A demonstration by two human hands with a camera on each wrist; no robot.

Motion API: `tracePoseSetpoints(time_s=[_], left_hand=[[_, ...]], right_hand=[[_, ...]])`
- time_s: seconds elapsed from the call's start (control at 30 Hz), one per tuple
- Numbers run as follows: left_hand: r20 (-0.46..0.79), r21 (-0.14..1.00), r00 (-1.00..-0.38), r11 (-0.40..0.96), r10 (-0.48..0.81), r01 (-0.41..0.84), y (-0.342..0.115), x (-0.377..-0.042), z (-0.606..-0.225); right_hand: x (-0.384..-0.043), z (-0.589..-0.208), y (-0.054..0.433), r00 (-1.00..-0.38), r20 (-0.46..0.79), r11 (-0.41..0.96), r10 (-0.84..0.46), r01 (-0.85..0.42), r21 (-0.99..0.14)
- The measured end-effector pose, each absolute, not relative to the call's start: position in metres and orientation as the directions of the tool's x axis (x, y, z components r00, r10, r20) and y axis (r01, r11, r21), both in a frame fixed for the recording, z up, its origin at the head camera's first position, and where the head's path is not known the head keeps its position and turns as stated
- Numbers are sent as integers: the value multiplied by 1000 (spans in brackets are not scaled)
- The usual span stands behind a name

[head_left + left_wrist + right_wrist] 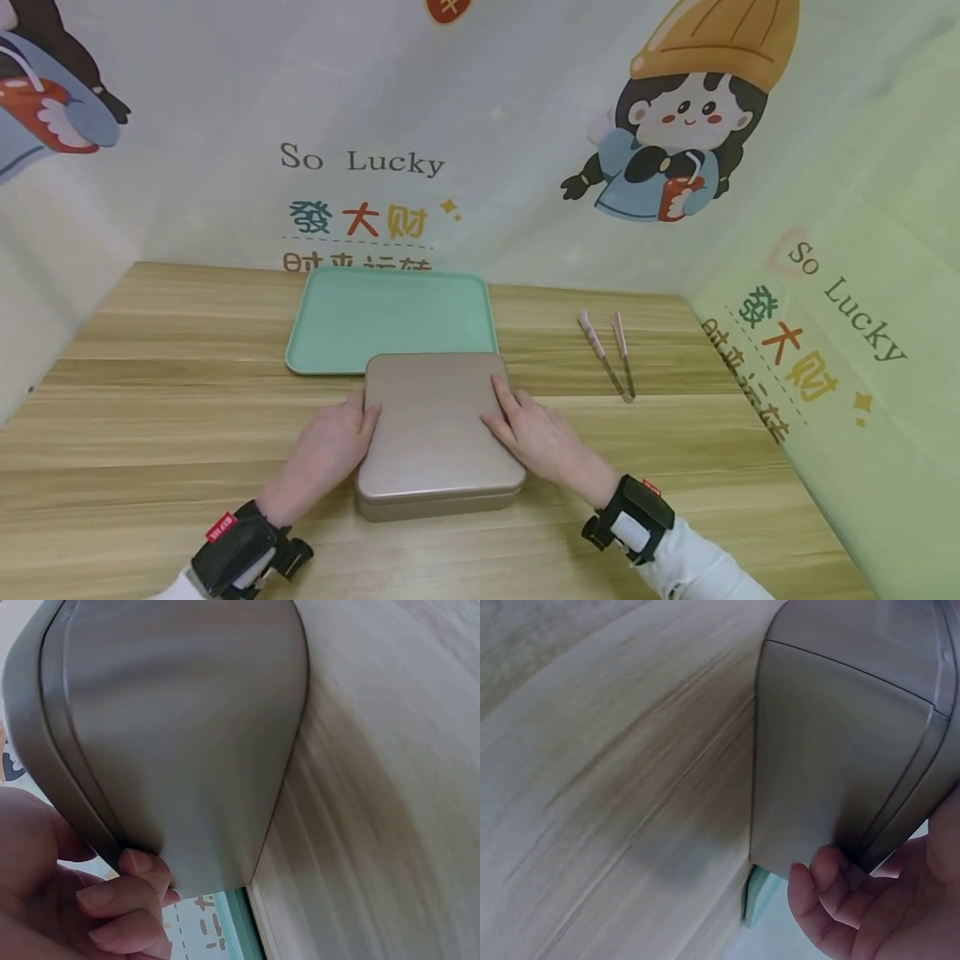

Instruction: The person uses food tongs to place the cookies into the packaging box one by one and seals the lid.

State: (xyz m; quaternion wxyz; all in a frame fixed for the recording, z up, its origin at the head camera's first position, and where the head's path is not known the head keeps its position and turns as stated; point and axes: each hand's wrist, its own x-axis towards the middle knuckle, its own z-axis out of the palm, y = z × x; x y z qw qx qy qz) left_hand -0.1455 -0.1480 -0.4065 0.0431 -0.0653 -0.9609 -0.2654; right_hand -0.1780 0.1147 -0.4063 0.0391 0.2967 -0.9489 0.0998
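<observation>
A closed, champagne-coloured metal tin (438, 442) lies flat on the table, its lid (435, 408) on. At its left side my left hand (330, 442) grips the lid's edge, thumb on the top and fingertips (142, 862) curled against the side at the seam. My right hand (543, 437) holds the opposite edge, with thumb and index finger on the lid's top. In the right wrist view its other fingers (829, 870) bend in at the seam. What the tin contains is hidden.
Behind the tin, a mint-green tray (393, 312) lies on the wooden table (187, 400), its front edge partly covered in view by the tin. Tongs (611, 358) with pink handles lie to the right. A printed cloth (517, 117) hangs along the back and right.
</observation>
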Motion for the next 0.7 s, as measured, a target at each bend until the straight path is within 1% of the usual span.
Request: tracePoseSetpoints(time_s=[0.23, 0.4, 0.53, 0.63, 0.7], left_hand=[[162, 436, -978, 879, 134, 192, -141, -138, -414], [148, 444, -979, 875, 138, 191, -138, -141, -417], [104, 473, -986, 865, 134, 168, -142, -144, -419], [52, 533, -988, 833, 142, 148, -148, -147, -420], [12, 570, -989, 812, 146, 127, -153, -149, -418]], right_hand=[[-172, -411, 118, -831, 122, 819, -542, -555, -143], [-173, -410, 121, -837, 91, 827, -539, -547, -131], [-175, -414, 120, -835, 75, 816, -546, -550, -177], [-177, -417, 120, -831, 73, 803, -551, -552, -227], [-181, -415, 121, -829, 100, 793, -550, -556, -249]])
